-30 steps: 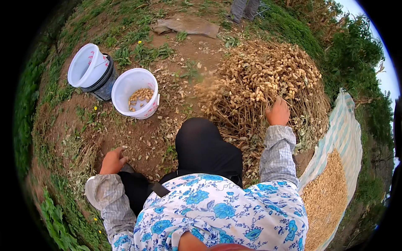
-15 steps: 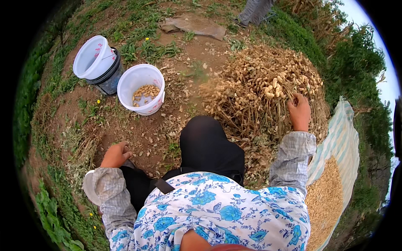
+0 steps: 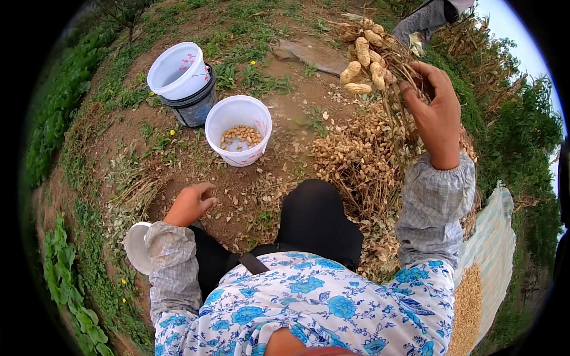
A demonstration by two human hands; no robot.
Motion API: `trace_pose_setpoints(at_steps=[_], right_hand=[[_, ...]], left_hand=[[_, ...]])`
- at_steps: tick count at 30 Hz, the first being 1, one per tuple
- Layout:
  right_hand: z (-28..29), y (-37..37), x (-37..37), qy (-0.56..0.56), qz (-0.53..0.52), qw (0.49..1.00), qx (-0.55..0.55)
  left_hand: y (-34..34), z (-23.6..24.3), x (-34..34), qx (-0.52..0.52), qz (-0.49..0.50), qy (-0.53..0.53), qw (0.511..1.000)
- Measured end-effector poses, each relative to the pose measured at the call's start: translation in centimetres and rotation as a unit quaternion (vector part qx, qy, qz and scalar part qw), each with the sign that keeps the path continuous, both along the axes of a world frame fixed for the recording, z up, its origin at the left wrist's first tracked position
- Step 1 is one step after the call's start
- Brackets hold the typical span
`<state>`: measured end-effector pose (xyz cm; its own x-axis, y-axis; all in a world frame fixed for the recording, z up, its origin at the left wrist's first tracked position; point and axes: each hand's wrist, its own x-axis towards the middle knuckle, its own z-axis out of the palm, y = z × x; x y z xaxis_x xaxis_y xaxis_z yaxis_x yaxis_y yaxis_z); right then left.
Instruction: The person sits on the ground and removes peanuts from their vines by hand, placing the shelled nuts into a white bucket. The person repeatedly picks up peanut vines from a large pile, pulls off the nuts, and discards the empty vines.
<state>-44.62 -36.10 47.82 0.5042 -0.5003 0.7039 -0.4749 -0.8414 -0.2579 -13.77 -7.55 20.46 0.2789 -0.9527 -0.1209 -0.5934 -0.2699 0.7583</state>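
Observation:
Raised over the heap, my right hand [image 3: 436, 107] is closed round the dry stems of a bunch of peanut plants [image 3: 371, 56]. Several tan pods hang from the bunch to the left of my fingers. Below it lies the heap of pulled peanut plants [image 3: 362, 154], its pods facing up, partly hidden by my right hand and arm. My left hand [image 3: 191, 204] hovers over the ground by my left knee, fingers loosely apart and holding nothing I can see. Ahead of it stands a white bucket [image 3: 239, 113] with some loose peanuts [image 3: 242, 136] on its bottom.
Another white bucket [image 3: 178, 71] sits tilted in a dark bucket [image 3: 193, 107] at the far left. A striped sheet [image 3: 496, 237] bearing a spread of peanuts [image 3: 469, 302] lies at my right. A flat sack-like piece [image 3: 309, 56] and a person's grey-clad leg [image 3: 421, 24] are farther off.
My right hand has lifted a bunch of peanut plants up off the heap, toward me. My left hand has shifted slightly, its fingers more extended. The whole view has turned a little.

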Motion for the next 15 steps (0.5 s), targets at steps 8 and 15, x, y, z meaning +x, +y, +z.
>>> trace_pose_setpoints(at_steps=[8, 15], right_hand=[[-10.6, 5.8, 16.1, -0.029, 0.195, 0.976, 0.094], [-18.0, 12.1, 23.3, -0.054, 0.255, 0.963, 0.073]], left_hand=[[-2.2, 10.8, -3.8, -0.203, 0.093, 0.336, 0.915], [-2.7, 7.6, -2.6, -0.279, 0.187, 0.461, 0.821]])
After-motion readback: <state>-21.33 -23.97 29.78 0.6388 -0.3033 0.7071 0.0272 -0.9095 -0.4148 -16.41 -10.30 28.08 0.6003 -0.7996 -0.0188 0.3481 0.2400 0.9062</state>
